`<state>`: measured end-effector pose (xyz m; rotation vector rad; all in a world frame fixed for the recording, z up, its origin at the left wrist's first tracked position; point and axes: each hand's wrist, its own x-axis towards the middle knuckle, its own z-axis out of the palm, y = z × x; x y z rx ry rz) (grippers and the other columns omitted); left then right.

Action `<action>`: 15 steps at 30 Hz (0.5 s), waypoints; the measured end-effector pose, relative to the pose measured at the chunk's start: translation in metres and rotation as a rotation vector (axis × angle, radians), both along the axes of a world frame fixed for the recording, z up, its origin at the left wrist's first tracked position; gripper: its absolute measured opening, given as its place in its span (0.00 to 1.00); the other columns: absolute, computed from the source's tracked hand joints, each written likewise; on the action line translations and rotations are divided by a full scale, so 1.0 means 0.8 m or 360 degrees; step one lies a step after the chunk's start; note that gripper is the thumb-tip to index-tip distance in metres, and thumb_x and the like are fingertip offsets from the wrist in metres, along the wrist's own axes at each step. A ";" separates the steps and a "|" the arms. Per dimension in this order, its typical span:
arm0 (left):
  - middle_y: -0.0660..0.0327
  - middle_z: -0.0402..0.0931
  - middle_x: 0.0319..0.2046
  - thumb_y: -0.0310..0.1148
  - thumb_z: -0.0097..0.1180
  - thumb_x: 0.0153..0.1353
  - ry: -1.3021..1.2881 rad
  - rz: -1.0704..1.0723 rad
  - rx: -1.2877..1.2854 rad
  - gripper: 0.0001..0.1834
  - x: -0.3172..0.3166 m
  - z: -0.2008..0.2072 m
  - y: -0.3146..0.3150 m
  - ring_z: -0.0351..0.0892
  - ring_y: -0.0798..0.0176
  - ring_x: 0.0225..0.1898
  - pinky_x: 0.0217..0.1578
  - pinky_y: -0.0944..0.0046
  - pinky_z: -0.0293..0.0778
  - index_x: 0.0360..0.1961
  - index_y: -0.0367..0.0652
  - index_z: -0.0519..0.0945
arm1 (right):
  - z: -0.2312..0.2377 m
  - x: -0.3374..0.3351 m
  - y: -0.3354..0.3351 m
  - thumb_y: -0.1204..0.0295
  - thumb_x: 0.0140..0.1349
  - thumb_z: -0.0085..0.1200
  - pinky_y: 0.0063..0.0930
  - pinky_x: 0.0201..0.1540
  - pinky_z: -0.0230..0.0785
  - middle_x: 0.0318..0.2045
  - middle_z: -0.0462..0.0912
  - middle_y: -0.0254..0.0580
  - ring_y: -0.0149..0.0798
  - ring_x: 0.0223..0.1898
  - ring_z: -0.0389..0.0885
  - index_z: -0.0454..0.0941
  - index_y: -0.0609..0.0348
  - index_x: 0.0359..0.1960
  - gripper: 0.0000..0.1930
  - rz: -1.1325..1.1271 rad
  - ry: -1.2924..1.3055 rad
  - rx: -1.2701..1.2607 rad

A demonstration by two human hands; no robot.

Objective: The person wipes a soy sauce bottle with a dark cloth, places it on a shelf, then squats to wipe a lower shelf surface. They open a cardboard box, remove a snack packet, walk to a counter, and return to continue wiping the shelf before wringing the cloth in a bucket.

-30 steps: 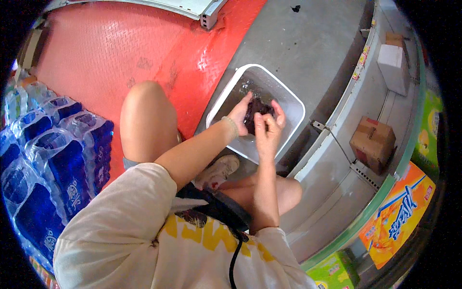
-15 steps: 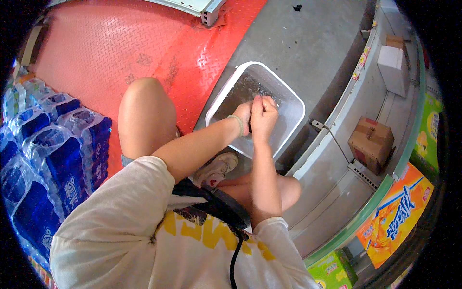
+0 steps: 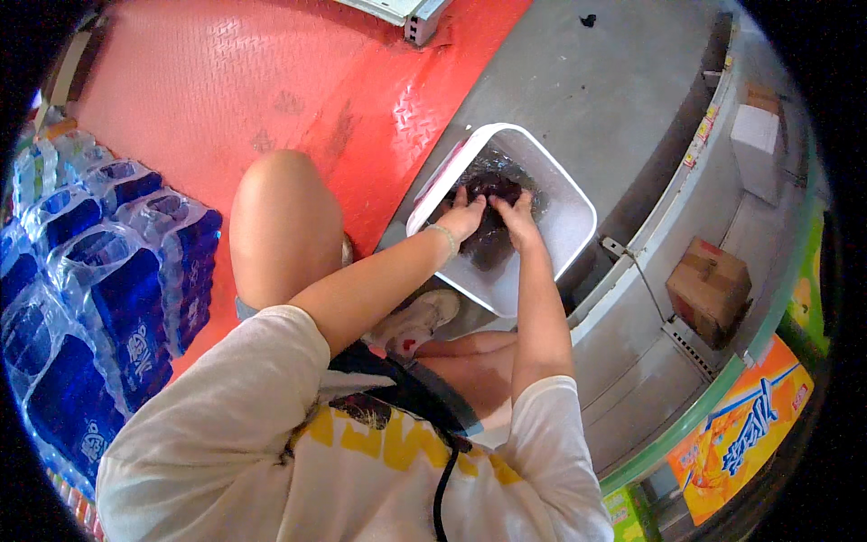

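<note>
Between my knees stands a white plastic bucket with rounded corners, holding murky water. A dark, wet cloth is at the water's surface, bunched up in its middle. My left hand, with a pale bracelet at the wrist, grips the cloth's near left side, fingers curled on it. On the near right side, my right hand has hold of it too, thumb turned inward. Some fingertips are hidden by the cloth and water.
Shrink-wrapped packs of blue-labelled bottles stand at the left. At the right is a low metal shelf with a brown carton and a white box. A shelf foot stands on the red floor plate.
My hands, pressed together above the water before, have moved apart and lower into the bucket. The dark cloth, mostly hidden in them earlier, now shows spread between them. The view has shifted slightly.
</note>
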<state>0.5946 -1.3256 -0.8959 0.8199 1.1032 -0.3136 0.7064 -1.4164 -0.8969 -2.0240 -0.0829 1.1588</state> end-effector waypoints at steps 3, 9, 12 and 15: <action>0.52 0.55 0.62 0.46 0.42 0.63 0.0101 -0.0066 -0.0154 0.37 0.005 0.049 -0.002 0.59 0.49 0.59 0.54 0.42 0.56 0.67 0.56 0.38 | -0.063 -0.006 -0.030 0.70 0.50 0.58 0.37 0.54 0.61 0.51 0.70 0.59 0.53 0.54 0.69 0.60 0.64 0.56 0.31 0.0756 -0.0540 -0.0458; 0.45 0.48 0.64 0.50 0.44 0.61 0.0262 0.0579 -0.1194 0.37 0.007 0.094 0.013 0.51 0.38 0.62 0.58 0.33 0.46 0.66 0.52 0.44 | 0.011 -0.013 -0.012 0.78 0.49 0.51 0.39 0.48 0.66 0.41 0.75 0.59 0.59 0.46 0.73 0.69 0.60 0.47 0.20 0.0659 -0.0804 -0.0612; 0.42 0.52 0.60 0.58 0.45 0.58 0.0185 0.0763 -0.1702 0.38 0.016 0.065 0.013 0.54 0.34 0.58 0.59 0.36 0.48 0.58 0.39 0.58 | 0.120 -0.019 -0.006 0.84 0.42 0.52 0.40 0.49 0.66 0.42 0.75 0.54 0.57 0.46 0.73 0.73 0.60 0.42 0.20 0.0619 -0.0820 -0.0171; 0.48 0.69 0.44 0.54 0.54 0.55 -0.0107 0.0955 -0.1663 0.29 0.021 0.069 0.012 0.72 0.47 0.45 0.50 0.43 0.66 0.46 0.40 0.68 | 0.211 -0.040 -0.018 0.88 0.42 0.47 0.38 0.48 0.66 0.43 0.73 0.53 0.56 0.46 0.72 0.73 0.60 0.40 0.20 0.0799 -0.0914 0.0102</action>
